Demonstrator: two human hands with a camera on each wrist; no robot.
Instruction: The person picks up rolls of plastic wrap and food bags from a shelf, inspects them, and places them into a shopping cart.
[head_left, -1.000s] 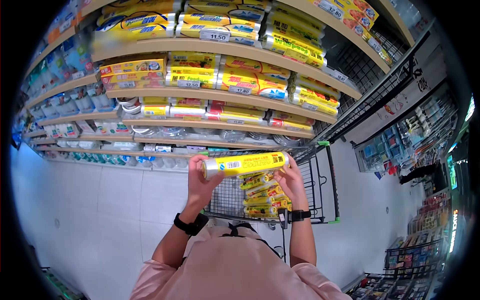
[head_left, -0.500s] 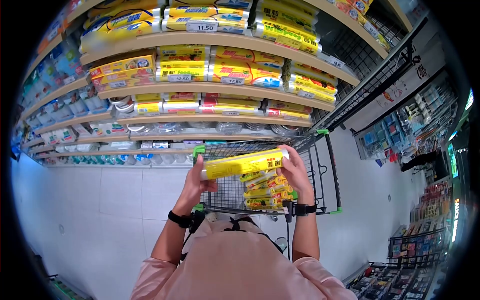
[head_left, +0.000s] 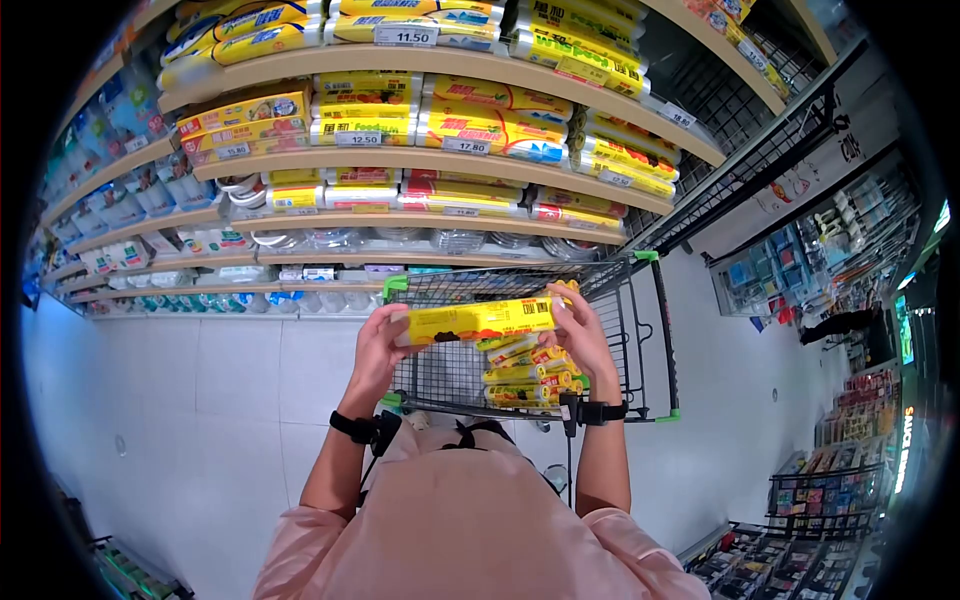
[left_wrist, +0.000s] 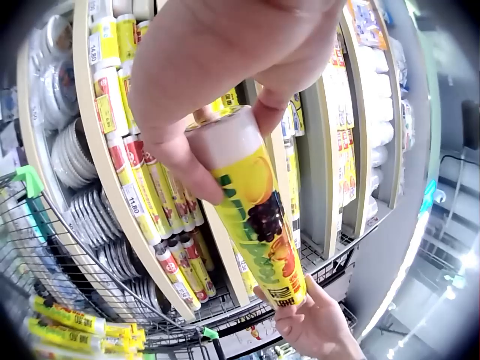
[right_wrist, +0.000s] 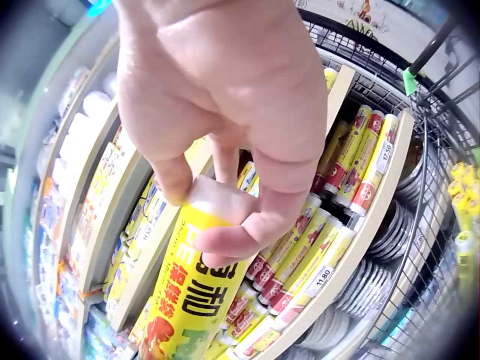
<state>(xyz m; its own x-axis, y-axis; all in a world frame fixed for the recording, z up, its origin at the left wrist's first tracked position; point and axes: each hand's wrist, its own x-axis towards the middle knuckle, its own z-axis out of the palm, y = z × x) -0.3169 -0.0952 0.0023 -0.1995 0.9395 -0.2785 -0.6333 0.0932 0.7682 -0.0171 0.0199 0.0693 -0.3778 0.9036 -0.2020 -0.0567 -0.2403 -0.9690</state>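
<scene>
Both hands hold a yellow roll of cling film (head_left: 475,322) level over the shopping cart (head_left: 440,408), one hand at each end. In the head view the left hand (head_left: 376,345) grips its left end and the right hand (head_left: 586,340) its right end. The left wrist view shows the left thumb and fingers around the roll's white end (left_wrist: 232,142), with fruit pictures on the label. From the right wrist, the thumb and fingers pinch the other white end (right_wrist: 217,199). Several similar yellow rolls (head_left: 515,376) lie stacked in the cart, below the right hand.
Shelves with cling film rolls (head_left: 490,130) and price tags rise in front. Lower shelves carry foil dishes (right_wrist: 375,281). The cart has green corner pieces (head_left: 648,256). Pale floor tiles (head_left: 240,380) spread to the left, and more racks (head_left: 810,490) stand at right.
The roll has been turned about its length, so the barcode side has given way to plain yellow and then to fruit pictures. Both hands stay at its ends; the left fingers have shifted their hold.
</scene>
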